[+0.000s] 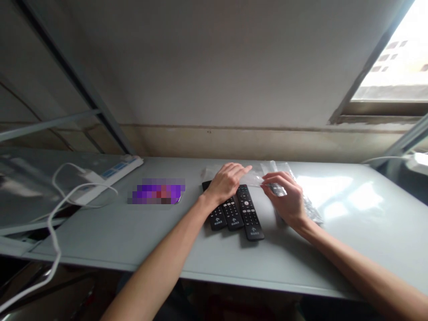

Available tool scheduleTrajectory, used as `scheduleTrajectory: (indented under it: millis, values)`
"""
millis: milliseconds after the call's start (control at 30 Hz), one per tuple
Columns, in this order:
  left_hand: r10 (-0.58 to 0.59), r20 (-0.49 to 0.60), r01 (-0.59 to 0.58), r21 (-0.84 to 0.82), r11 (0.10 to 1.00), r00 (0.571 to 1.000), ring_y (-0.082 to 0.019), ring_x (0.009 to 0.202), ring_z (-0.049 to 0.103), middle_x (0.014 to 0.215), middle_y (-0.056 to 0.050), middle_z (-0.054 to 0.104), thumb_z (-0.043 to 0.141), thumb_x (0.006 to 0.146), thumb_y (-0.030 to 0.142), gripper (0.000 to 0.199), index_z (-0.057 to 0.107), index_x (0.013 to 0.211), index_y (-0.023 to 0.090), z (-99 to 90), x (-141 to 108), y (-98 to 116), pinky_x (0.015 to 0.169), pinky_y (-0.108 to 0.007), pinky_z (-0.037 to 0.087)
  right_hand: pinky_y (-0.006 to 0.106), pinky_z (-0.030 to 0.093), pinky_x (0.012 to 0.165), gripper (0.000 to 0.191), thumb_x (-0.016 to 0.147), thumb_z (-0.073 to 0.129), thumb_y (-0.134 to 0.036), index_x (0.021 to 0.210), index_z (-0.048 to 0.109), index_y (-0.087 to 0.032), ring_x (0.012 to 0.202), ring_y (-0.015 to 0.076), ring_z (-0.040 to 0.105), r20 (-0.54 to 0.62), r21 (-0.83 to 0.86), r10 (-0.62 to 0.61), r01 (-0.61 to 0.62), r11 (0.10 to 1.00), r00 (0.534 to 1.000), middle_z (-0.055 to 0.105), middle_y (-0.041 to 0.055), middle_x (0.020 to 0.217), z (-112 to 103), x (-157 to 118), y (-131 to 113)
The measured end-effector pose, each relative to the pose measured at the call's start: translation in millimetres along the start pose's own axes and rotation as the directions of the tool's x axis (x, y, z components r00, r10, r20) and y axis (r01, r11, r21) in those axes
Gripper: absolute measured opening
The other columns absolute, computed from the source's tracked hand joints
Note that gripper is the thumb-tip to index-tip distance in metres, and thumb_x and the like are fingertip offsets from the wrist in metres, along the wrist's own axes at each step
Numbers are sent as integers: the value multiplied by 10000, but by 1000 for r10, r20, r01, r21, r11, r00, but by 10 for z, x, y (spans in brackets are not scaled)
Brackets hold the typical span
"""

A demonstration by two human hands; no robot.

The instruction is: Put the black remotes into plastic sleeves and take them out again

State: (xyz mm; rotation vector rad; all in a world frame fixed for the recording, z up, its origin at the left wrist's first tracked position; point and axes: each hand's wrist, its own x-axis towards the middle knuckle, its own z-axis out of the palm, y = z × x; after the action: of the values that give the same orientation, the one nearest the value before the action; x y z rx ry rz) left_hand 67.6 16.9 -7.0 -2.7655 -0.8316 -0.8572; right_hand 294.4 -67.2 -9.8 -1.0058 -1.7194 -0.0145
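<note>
The desk [351, 232] lies bare to the right and along its near edge; at the middle three remotes [239, 214] and clear bags [310, 207] crowd together, a power strip [113, 171] with white cable [55, 214] blocks the left

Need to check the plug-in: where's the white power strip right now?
In the head view, the white power strip lies at the table's far left, beyond the left hand and remotes.
</note>
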Motion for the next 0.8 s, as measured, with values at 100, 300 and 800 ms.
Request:
scheduleTrajectory:
  millis: [100, 300, 800]
  values:
    - [37, 13, -37, -11, 999, 999, -231, 1338, 626, 1384, -105, 705, 439, 924, -62, 633, 529, 1519, 133, -19, 18, 67, 1200, -451, 485, 386, 562, 800, 102, 952, 730, -177, 882, 705, -247, 872, 225, 697, -11, -44, -12, 12, 999, 1000, 741, 37, 939, -10, 2, 15]
    - [37, 15, -37, -31, 999, 999, -218, 1369, 609, 1419, -105, 693, 396, 840, -126, 754, 518, 1531, 150, -15, 25, 129, 1217, -457, 472, 386, 594, 811, 96, 961, 715, -163, 921, 719, -250, 882, 229, 732, 14, 2, -16, 16, 1000, 1000, 780, 38, 936, 17, -15, -22]
    - [-77, -70, 82, 76, 994, 995, -284, 1219, 656, 1173, -116, 752, 523, 1056, 184, 190, 692, 1140, 170, -29, -8, 157, 1082, -468, 523, 439, 663, 1008, 405, 980, 683, -152, 1370, 713, -258, 1156, 251, 792, 258, 155, -65, 25, 988, 964, 795, 91, 1304, 153, -130, -7]
